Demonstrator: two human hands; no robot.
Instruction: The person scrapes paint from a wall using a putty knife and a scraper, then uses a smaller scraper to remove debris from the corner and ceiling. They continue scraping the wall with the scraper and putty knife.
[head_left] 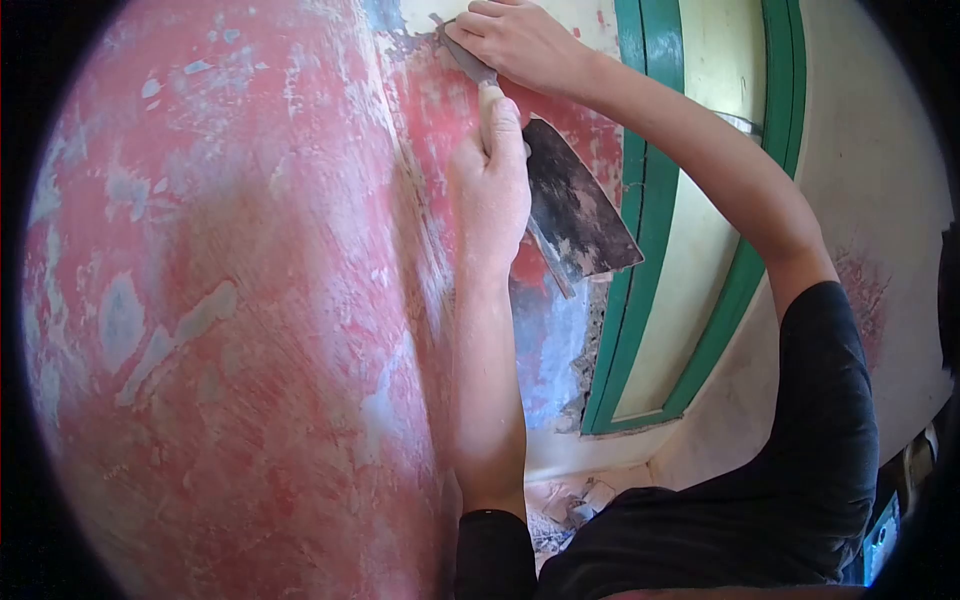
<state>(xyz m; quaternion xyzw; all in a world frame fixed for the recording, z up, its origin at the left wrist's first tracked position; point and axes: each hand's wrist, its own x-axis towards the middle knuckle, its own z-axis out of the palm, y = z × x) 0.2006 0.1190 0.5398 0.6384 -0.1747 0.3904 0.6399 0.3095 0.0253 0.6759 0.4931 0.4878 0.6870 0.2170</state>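
Note:
My left hand point(490, 175) is closed around the light handle of a putty knife point(488, 100), its thumb lying along the handle. The knife's grey blade points up and left against the wall. At the blade's upper part, my right hand point(515, 45) has its fingers bent and pressed onto the metal. A wide, dark, stained flat plate point(580, 205) sticks out to the right from behind my left hand; how it is held is hidden.
A red wall point(250, 330) with patchy, peeling paint fills the left, with a corner edge running down beside my left arm. Green-framed cream panels point(660, 220) stand on the right. Rubble point(570, 505) lies on the floor below.

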